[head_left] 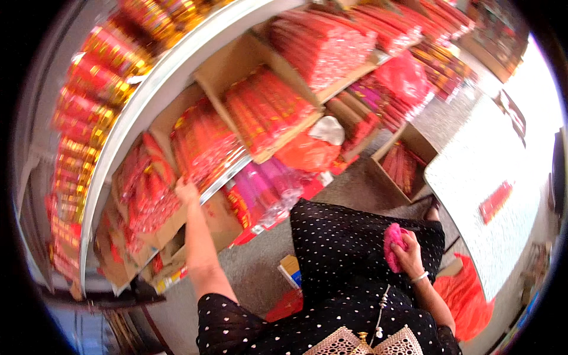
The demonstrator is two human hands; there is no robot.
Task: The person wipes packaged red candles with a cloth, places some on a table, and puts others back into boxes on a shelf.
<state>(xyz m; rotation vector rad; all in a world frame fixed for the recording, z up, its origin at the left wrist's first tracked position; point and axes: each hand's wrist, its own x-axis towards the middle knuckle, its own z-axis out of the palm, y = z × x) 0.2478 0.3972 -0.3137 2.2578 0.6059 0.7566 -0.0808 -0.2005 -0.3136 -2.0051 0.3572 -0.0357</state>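
Observation:
My left hand (188, 190) reaches out to the shelf, its fingers at the edge between two cardboard boxes of red packets. Motion blur smears those fingers, so their grip is unclear. Just beside it lie a stack of long red packets in clear wrap (201, 145) and a looser heap of red packets (148, 198). My right hand (408, 255), with a white bracelet on its wrist, is closed around a bright pink cloth (391, 244) in front of my dotted black dress. Part of the cloth is hidden by the fingers.
Red and gold cylinders (97, 77) line the upper shelf, behind a pale curved edge. Purple packets (266, 186) sit below the shelf. An open carton (405, 163) of red packets stands on the floor. At right is a white table (473, 154) bearing one red packet (496, 202).

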